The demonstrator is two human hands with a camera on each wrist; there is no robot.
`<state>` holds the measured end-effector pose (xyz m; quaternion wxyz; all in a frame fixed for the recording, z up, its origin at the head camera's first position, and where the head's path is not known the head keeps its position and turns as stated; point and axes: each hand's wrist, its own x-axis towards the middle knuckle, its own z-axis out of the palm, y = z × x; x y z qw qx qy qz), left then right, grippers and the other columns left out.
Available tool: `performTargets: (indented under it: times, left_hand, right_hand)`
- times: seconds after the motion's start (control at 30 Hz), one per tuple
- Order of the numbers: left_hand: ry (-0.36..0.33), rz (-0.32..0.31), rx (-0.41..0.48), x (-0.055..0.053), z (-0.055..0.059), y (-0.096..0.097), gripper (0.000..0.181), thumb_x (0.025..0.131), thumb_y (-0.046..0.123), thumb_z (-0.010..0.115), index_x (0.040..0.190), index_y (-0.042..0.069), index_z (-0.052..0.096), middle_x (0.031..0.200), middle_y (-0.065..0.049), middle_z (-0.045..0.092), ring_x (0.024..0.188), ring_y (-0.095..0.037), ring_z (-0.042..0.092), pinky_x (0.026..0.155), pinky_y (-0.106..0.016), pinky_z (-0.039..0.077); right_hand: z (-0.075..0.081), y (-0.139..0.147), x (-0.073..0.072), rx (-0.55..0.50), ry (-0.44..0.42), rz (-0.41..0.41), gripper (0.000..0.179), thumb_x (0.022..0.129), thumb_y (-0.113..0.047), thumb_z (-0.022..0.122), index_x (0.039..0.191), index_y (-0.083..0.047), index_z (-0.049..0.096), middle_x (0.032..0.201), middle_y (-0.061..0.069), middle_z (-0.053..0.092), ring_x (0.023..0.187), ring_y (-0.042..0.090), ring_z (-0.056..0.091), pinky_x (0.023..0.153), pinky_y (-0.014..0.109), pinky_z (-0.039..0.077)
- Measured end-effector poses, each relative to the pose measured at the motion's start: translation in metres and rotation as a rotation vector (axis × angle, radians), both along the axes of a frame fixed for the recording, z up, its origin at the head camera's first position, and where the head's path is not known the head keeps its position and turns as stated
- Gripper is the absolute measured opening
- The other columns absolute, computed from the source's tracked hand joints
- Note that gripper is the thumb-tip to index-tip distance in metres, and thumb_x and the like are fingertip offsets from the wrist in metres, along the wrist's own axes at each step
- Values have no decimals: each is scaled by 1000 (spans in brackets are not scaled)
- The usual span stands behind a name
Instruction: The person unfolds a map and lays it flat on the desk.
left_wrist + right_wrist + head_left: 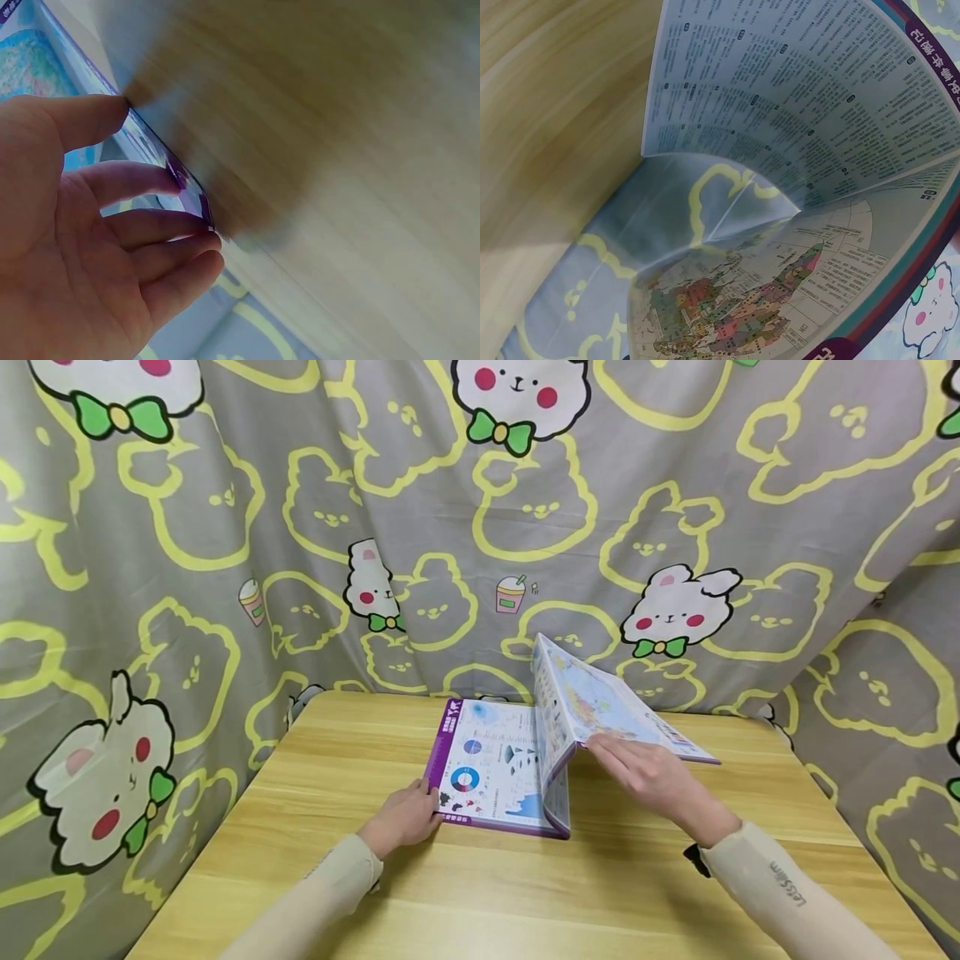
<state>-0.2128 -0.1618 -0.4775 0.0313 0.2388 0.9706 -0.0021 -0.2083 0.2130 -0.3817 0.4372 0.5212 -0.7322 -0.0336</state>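
Observation:
A folding map [487,768] with a purple border lies partly unfolded on the table, its left panel flat and showing charts. Its right part [600,693] rises in a tented fold, with a coloured world map on top. My left hand [405,817] touches the flat panel's near left corner, thumb along the near edge and fingers at the left edge. At the near edge of the raised part, my right hand [648,777] grips the sheet, fingers over the top and thumb hidden. The right wrist view looks into the fold, at a text-covered panel [780,97] and a coloured map panel [720,307].
The wooden table [300,877] extends around the map on both sides and in front. Behind it hangs a grey curtain [420,510] with yellow outlines and cartoon animals, close to the table's back edge and the raised fold.

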Motion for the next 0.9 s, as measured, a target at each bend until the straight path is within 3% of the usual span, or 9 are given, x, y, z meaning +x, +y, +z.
performTargets:
  times: [0.23, 0.7, 0.9]
  left_hand:
    - [-35, -1, 16, 0, 0, -4, 47, 94, 27, 58, 122, -10, 55, 135, -33, 43, 126, -41, 43, 99, -49, 41]
    - [-43, 20, 10, -2, -3, -17, 49, 94, 28, 57, 125, -10, 53, 135, -32, 43, 126, -40, 43, 101, -49, 40]
    - [-86, 51, 33, -1, -2, -21, 48, 94, 26, 57, 126, -10, 53, 136, -32, 42, 128, -41, 40, 103, -50, 36]
  right_hand:
    - [0, 3, 0, -57, 12, 47, 36, 103, -2, 30, 108, 7, 64, 105, 20, 67, 88, 31, 68, 67, 42, 56]
    - [2, 12, 3, -84, 14, 51, 34, 102, -1, 31, 108, 8, 64, 105, 21, 67, 88, 32, 67, 66, 43, 56]
    - [2, 16, 7, -93, 26, 50, 35, 102, -1, 31, 108, 8, 64, 105, 21, 67, 88, 32, 67, 66, 43, 55]
